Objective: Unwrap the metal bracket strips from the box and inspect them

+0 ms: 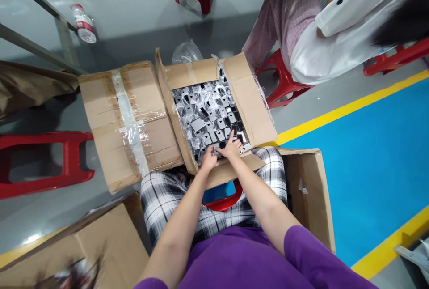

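Observation:
An open cardboard box (256, 119) stands in front of my knees, filled with small grey and black flat parts (211, 131), many in clear plastic wrap. Both my hands are at its near side, on the closest parts. My left hand (209, 159) has its fingers curled together at the near edge of the parts; what they hold, if anything, is too small to make out. Just to its right, my right hand (232, 148) rests over the parts with thumb and index finger stretched apart. The two hands nearly meet around a small grey part.
A taped closed carton (157, 123) adjoins the box on the left. More cartons stand by my right leg (317, 195) and at lower left (110, 240). Red stools (47, 161) stand around. A seated person (311, 43) is at upper right. A bottle (83, 24) lies on the floor.

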`<state>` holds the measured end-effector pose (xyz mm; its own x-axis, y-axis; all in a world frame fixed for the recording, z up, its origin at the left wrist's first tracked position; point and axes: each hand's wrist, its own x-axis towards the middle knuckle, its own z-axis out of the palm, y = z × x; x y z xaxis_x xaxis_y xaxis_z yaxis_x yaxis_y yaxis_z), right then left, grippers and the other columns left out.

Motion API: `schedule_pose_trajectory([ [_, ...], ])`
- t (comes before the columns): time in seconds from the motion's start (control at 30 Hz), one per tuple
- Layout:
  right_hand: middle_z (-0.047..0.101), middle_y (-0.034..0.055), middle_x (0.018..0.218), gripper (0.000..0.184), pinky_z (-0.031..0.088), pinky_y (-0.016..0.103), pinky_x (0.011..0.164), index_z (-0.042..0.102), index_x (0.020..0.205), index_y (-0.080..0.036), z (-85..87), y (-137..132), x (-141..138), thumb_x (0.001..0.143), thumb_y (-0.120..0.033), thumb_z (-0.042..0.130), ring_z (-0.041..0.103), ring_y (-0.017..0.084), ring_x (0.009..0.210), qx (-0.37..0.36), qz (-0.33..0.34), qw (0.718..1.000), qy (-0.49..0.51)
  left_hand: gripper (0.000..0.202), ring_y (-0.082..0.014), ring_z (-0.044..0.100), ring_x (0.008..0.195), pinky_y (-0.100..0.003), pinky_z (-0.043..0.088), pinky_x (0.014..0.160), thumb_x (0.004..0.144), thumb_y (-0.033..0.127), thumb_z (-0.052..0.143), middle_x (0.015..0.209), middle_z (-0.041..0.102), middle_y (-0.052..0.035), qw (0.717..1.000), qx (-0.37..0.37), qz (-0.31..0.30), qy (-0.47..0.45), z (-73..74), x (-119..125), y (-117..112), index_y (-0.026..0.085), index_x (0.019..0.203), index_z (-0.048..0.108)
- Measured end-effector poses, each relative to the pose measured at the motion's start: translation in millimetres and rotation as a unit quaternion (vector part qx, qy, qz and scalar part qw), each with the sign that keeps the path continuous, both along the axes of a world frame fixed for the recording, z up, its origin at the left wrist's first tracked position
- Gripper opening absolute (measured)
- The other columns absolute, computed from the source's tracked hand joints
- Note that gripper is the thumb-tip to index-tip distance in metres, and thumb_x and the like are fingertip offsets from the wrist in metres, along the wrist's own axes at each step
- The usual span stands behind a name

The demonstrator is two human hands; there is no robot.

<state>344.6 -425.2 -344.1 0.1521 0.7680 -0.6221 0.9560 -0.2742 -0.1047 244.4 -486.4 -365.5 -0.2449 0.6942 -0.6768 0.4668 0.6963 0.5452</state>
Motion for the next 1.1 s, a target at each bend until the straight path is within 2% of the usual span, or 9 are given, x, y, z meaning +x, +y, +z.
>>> schedule_pose_trajectory([
  [0.13, 0.019, 0.0325, 0.157, 0.131, 0.022, 0.052, 0.110, -0.006, 0.159, -0.018, 1.1, -5, 0, 0.068, -0.065, 0.075, 0.036, 0.043, 0.139, -0.024, -0.009, 1.000, 0.018, 0.056, -0.0221, 0.061, 0.126, -0.035, 0.049, 0.104, 0.084, 0.003, 0.047, 0.140, 0.061, -0.0145, 1.000, 0.005, -0.006, 0.004, 3.3, -3, 0, 0.014, 0.139, 0.050],
  [0.23, 0.014, 0.0306, 0.160, 0.125, 0.021, 0.048, 0.112, -0.003, 0.159, -0.018, 4.2, -9, 4, 0.070, -0.055, 0.077, 0.033, 0.041, 0.142, -0.004, -0.011, 1.000, 0.028, 0.053, -0.0204, 0.063, 0.121, -0.031, 0.049, 0.102, 0.085, 0.003, 0.046, 0.134, 0.065, -0.0150, 1.000, 0.006, -0.023, 0.011, 7.4, -3, 0, 0.012, 0.137, 0.052],
  [0.37, 0.019, 0.0270, 0.161, 0.115, 0.025, 0.047, 0.113, 0.004, 0.159, -0.019, 9.8, -8, 13, 0.073, -0.045, 0.076, 0.034, 0.039, 0.144, -0.004, -0.032, 0.997, 0.063, 0.062, -0.0225, 0.066, 0.116, -0.033, 0.050, 0.101, 0.085, 0.006, 0.050, 0.135, 0.063, -0.0165, 0.997, 0.011, -0.059, 0.041, 17.9, 1, -2, 0.013, 0.146, 0.042],
  [0.5, 0.041, 0.0183, 0.152, 0.083, 0.035, 0.044, 0.109, 0.022, 0.157, -0.018, 17.3, 0, 36, 0.084, -0.031, 0.060, 0.038, 0.033, 0.140, 0.018, -0.044, 0.996, 0.072, 0.068, -0.0350, 0.062, 0.119, -0.047, 0.052, 0.097, 0.082, 0.016, 0.063, 0.147, 0.048, -0.0200, 0.989, 0.018, -0.109, 0.094, 29.9, 12, -1, 0.020, 0.147, 0.041],
  [0.6, 0.049, 0.0170, 0.143, 0.065, 0.040, 0.040, 0.106, 0.038, 0.149, -0.015, 20.8, 5, 56, 0.086, -0.018, 0.049, 0.044, 0.030, 0.133, 0.061, 0.033, 0.996, 0.052, 0.067, -0.0379, 0.061, 0.117, -0.049, 0.053, 0.093, 0.081, 0.017, 0.064, 0.147, 0.043, -0.0202, 0.981, 0.021, -0.144, 0.125, 34.2, 19, 3, 0.023, 0.144, 0.044],
  [0.7, 0.051, 0.0165, 0.136, 0.062, 0.042, 0.040, 0.103, 0.047, 0.144, -0.018, 21.0, 10, 67, 0.083, -0.010, 0.050, 0.047, 0.030, 0.126, 0.070, 0.160, 0.983, 0.052, 0.062, -0.0363, 0.059, 0.118, -0.047, 0.053, 0.092, 0.083, 0.014, 0.059, 0.141, 0.046, -0.0185, 0.976, 0.029, -0.161, 0.145, 34.0, 21, 5, 0.024, 0.142, 0.045],
  [0.77, 0.050, 0.0164, 0.135, 0.063, 0.043, 0.040, 0.101, 0.049, 0.143, -0.020, 20.4, 14, 68, 0.081, -0.010, 0.055, 0.046, 0.031, 0.125, 0.055, 0.202, 0.976, 0.057, 0.058, -0.0356, 0.059, 0.118, -0.045, 0.054, 0.091, 0.084, 0.014, 0.057, 0.136, 0.049, -0.0176, 0.974, 0.033, -0.161, 0.154, 32.4, 19, 5, 0.023, 0.140, 0.046],
  [0.97, 0.043, 0.0184, 0.139, 0.070, 0.040, 0.044, 0.103, 0.048, 0.143, -0.018, 24.2, 24, 61, 0.076, -0.016, 0.068, 0.041, 0.033, 0.129, 0.022, 0.238, 0.970, 0.051, 0.055, -0.0331, 0.059, 0.120, -0.042, 0.052, 0.096, 0.080, 0.012, 0.061, 0.135, 0.050, -0.0166, 0.977, 0.051, -0.134, 0.158, 23.8, 15, -4, 0.019, 0.133, 0.049],
  [1.1, 0.046, 0.0175, 0.135, 0.057, 0.040, 0.042, 0.101, 0.050, 0.139, -0.018, 28.3, 20, 60, 0.084, -0.022, 0.062, 0.044, 0.031, 0.125, 0.042, 0.205, 0.977, 0.041, 0.055, -0.0324, 0.057, 0.123, -0.043, 0.049, 0.100, 0.078, 0.008, 0.061, 0.134, 0.052, -0.0165, 0.980, 0.067, -0.108, 0.153, 16.4, 15, -6, 0.017, 0.131, 0.048],
])
